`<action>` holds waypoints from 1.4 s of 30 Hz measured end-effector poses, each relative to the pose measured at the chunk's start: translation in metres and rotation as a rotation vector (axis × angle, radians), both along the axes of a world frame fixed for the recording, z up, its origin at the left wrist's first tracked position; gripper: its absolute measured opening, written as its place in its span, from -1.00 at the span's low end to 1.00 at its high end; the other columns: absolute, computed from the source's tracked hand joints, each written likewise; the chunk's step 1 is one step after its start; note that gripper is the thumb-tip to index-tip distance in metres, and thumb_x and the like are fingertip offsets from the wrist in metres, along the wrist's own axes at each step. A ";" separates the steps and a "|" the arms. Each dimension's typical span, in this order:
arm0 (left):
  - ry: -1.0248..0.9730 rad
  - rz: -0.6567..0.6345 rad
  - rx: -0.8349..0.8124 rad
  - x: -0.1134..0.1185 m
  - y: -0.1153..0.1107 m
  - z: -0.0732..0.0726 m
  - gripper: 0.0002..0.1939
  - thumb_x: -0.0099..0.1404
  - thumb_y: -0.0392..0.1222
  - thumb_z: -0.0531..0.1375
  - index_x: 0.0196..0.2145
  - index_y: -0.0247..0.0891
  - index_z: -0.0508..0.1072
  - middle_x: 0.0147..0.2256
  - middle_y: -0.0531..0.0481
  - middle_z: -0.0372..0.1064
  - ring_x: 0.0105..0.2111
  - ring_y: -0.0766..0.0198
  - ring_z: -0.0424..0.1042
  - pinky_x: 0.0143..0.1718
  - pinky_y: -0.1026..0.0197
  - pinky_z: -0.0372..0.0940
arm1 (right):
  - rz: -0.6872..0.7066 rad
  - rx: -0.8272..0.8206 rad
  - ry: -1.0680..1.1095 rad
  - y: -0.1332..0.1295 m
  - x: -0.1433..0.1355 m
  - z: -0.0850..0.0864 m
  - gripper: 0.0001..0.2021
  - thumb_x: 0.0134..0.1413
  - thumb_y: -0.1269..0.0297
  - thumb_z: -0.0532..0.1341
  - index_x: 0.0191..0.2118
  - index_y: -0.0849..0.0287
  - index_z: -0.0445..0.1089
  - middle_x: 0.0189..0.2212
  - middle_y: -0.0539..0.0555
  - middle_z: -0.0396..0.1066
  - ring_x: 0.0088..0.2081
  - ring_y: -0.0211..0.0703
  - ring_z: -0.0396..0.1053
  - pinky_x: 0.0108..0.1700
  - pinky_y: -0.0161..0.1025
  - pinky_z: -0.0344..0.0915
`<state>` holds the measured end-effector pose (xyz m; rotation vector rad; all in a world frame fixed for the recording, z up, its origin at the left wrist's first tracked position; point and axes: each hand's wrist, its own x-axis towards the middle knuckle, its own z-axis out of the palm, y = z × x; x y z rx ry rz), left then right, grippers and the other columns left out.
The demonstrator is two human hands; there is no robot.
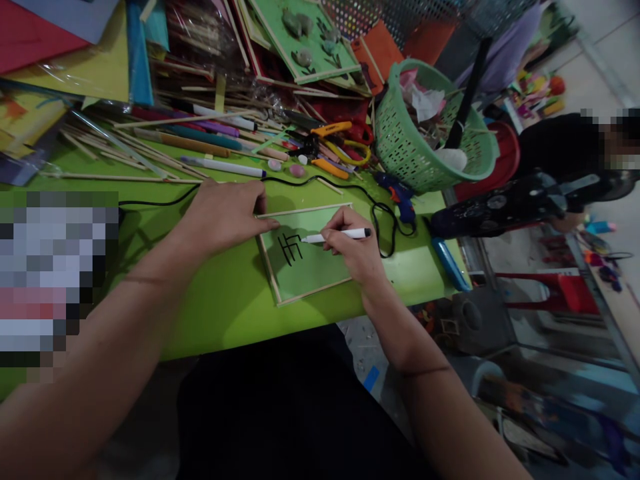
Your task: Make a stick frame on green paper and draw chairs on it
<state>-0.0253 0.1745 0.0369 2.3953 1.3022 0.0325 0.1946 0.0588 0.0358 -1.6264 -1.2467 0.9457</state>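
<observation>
A green card (315, 277) edged with thin wooden sticks lies flat on the bright green table (215, 320). Black strokes (291, 249) are drawn on its left part. My right hand (350, 243) is closed around a white marker (357, 233) with a black end; the tip points left and meets the card beside the strokes. My left hand (233, 213) rests at the card's upper left corner, thumb on its edge and fingers apart, holding nothing.
Behind the card lie pens, sticks, orange-handled scissors (333, 129) and a black cable (373, 200). A blue glue gun (403, 199) and green basket (425, 167) stand right of them. Another person's dark sleeve (555, 143) shows at the right.
</observation>
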 end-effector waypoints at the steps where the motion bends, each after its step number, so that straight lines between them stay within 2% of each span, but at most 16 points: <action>1: 0.005 0.000 -0.005 0.000 0.000 0.001 -0.59 0.29 0.24 0.24 -0.17 -0.16 0.46 -0.17 -0.17 0.59 -0.10 -0.19 0.55 0.01 -0.16 0.27 | 0.002 0.000 0.002 0.000 0.000 0.000 -0.89 -0.01 0.26 0.29 -0.47 0.05 0.36 -0.57 -0.09 0.40 -0.50 -0.26 0.25 -0.44 -0.23 0.15; 13: -0.072 0.025 -0.030 -0.002 0.001 -0.005 -0.59 0.24 0.23 0.24 -0.17 -0.14 0.48 -0.17 -0.15 0.59 -0.06 -0.20 0.55 0.09 -0.20 0.22 | -0.005 -0.016 0.026 -0.001 0.001 -0.001 -0.89 -0.07 0.28 0.27 -0.51 0.04 0.33 -0.62 -0.11 0.35 -0.51 -0.23 0.27 -0.44 -0.22 0.16; 20: -0.035 0.016 -0.010 -0.001 0.002 -0.006 -0.58 0.24 0.25 0.24 -0.17 -0.12 0.48 -0.17 -0.17 0.60 -0.07 -0.23 0.55 0.08 -0.21 0.25 | 0.014 0.019 0.037 -0.002 0.004 -0.006 -0.88 -0.07 0.33 0.27 -0.52 0.02 0.33 -0.63 -0.12 0.30 -0.52 -0.22 0.23 -0.31 -0.12 0.33; 24: -0.017 0.019 -0.002 -0.001 0.002 -0.006 -0.59 0.24 0.26 0.23 -0.19 -0.11 0.48 -0.19 -0.15 0.59 -0.08 -0.20 0.55 0.08 -0.20 0.24 | 0.033 0.027 0.058 -0.002 0.005 -0.006 -0.87 -0.06 0.34 0.26 -0.53 0.03 0.32 -0.63 -0.13 0.29 -0.52 -0.22 0.23 -0.26 -0.09 0.36; 35: -0.021 0.038 -0.040 -0.001 0.004 -0.004 -0.60 0.22 0.25 0.27 -0.18 -0.09 0.51 -0.19 -0.15 0.59 -0.07 -0.22 0.55 0.08 -0.20 0.25 | 0.061 0.050 0.097 -0.002 0.005 -0.005 -0.85 -0.07 0.41 0.24 -0.55 0.04 0.31 -0.62 -0.14 0.27 -0.50 -0.23 0.20 -0.19 -0.09 0.37; 42: 0.041 0.008 -0.004 0.000 0.002 -0.001 -0.58 0.29 0.21 0.22 -0.11 -0.17 0.51 -0.17 -0.17 0.60 -0.09 -0.18 0.55 0.09 -0.19 0.27 | 0.068 0.047 0.109 -0.003 0.005 -0.004 -0.86 -0.05 0.41 0.24 -0.53 0.06 0.32 -0.61 -0.15 0.27 -0.50 -0.25 0.20 -0.16 -0.11 0.36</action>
